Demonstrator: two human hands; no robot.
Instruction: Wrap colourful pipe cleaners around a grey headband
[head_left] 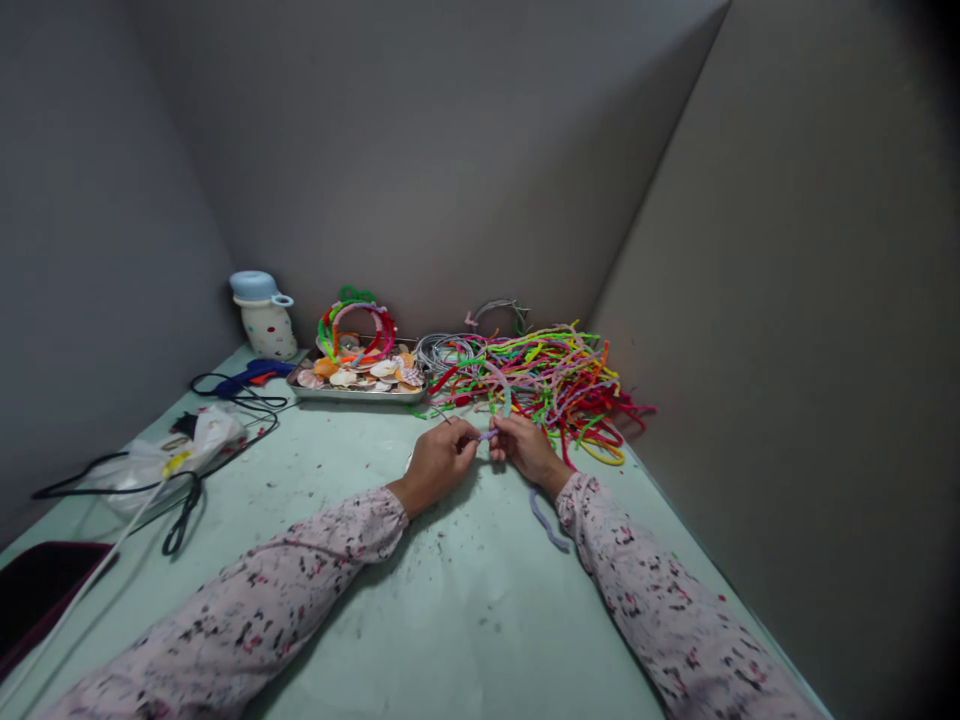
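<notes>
My left hand [441,462] and my right hand [527,447] meet over the pale green table [450,600], both pinching a lilac pipe cleaner [487,435] between their fingertips. The pipe cleaner's free end [546,522] trails down beside my right wrist onto the table. Just beyond my hands lies a heap of pipe cleaners [551,385] in several colours. Both arms wear floral sleeves.
A metal tray [360,392] with shells and wrapped hoops [358,325] sits at the back. A white jar with a blue lid [264,315] stands in the corner. A blue glue gun [251,377], black cables and a plastic bag [176,455] lie at the left. Grey walls enclose the table.
</notes>
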